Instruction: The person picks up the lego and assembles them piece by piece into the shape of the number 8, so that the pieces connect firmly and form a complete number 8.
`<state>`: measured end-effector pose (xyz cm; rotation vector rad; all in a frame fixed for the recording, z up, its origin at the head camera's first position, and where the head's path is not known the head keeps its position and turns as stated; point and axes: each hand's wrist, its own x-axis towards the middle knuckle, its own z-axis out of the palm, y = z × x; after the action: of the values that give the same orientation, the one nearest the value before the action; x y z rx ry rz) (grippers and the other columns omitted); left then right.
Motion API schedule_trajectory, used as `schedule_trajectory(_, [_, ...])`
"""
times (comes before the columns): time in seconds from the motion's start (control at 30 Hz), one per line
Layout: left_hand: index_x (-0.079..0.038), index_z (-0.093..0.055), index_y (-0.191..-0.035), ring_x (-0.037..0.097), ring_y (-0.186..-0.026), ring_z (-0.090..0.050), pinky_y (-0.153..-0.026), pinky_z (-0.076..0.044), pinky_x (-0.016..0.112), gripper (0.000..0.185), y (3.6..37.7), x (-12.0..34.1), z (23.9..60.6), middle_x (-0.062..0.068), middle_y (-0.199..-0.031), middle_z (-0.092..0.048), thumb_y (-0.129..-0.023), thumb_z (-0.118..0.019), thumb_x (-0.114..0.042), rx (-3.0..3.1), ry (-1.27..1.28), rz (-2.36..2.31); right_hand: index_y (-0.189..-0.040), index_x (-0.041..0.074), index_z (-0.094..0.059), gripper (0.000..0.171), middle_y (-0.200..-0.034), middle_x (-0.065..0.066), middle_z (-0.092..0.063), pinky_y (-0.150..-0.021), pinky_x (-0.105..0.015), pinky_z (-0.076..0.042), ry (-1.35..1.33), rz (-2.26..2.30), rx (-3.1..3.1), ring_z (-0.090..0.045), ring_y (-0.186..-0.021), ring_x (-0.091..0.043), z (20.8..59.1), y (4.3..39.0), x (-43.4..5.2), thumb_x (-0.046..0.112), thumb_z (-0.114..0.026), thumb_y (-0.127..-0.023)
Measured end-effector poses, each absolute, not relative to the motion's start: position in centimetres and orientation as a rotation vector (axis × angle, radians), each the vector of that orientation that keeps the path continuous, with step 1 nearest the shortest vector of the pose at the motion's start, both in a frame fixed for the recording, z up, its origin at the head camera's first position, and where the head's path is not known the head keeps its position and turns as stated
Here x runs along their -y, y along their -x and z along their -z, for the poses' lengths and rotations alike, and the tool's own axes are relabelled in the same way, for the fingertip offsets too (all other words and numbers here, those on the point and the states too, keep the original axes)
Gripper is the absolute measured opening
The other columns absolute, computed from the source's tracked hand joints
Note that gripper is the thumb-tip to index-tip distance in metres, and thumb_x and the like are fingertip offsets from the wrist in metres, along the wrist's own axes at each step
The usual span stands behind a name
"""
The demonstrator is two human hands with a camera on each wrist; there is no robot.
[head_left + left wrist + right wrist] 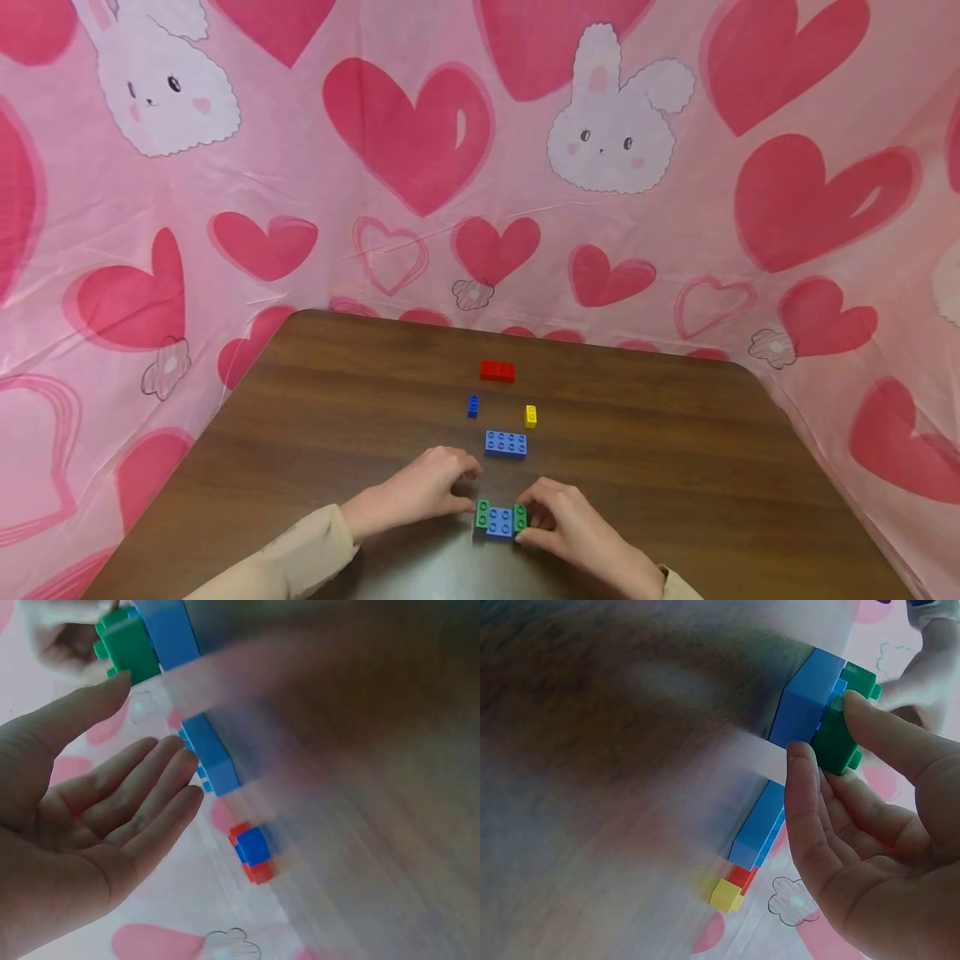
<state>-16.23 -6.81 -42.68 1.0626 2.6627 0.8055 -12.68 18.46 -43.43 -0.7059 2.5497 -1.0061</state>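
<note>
Nearest item: brick assembly [500, 519], glossy studded plastic, blue centre flanked by two green end bricks, long axis lying left-to-right at the near edge of the wood-grain table [675, 467]. Right hand [573, 525] pinched the right green brick; left hand [420, 493], fingers loosely extended, touched the left one.

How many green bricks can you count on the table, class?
2. One green brick sits at the left end of the blue brick by the left hand; the other at its right end, pinched by the right hand. Hands may hide more.
</note>
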Motion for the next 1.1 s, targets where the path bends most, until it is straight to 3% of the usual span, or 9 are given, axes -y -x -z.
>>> schedule_trajectory(0.27, [-0.006,-0.07,-0.116,0.019,-0.1,-0.07,-0.085,-0.059,0.03,0.034,18.2,6.4,43.2,0.008,-0.112,-0.074,-0.086,-0.077,-0.022,-2.726,-0.971,-0.902,-0.107,0.009,-0.068,0.029,-0.095,0.001,-0.065,-0.066,-0.017,-0.053,0.711,1.009,-2.545,-0.056,-0.075,0.004,43.5,12.6,-18.5,0.025,-0.078,-0.085])
schedule_trajectory(0.73, [-0.002,-0.069,-0.117,0.023,-0.1,-0.069,-0.087,-0.059,0.035,0.035,20.5,5.1,43.7,0.012,-0.112,-0.074,-0.086,-0.077,-0.016,-2.819,-1.0,-0.919,-0.108,0.008,-0.068,0.031,-0.096,0.0,-0.066,-0.065,-0.017,-0.053,0.736,1.012,-2.56,-0.056,-0.075,0.005,43.5,12.5,-18.6,0.025,-0.078,-0.085])
schedule_trajectory(1.1, [-0.003,-0.068,-0.119,0.02,-0.099,-0.067,-0.089,-0.058,0.035,0.039,21.6,4.2,44.3,0.01,-0.112,-0.074,-0.086,-0.078,-0.021,-2.851,-0.966,-0.788,-0.108,0.008,-0.068,0.031,-0.096,-0.001,-0.066,-0.065,-0.016,-0.053,0.759,1.023,-2.566,-0.056,-0.075,0.005,43.5,12.4,-18.7,0.026,-0.078,-0.085])
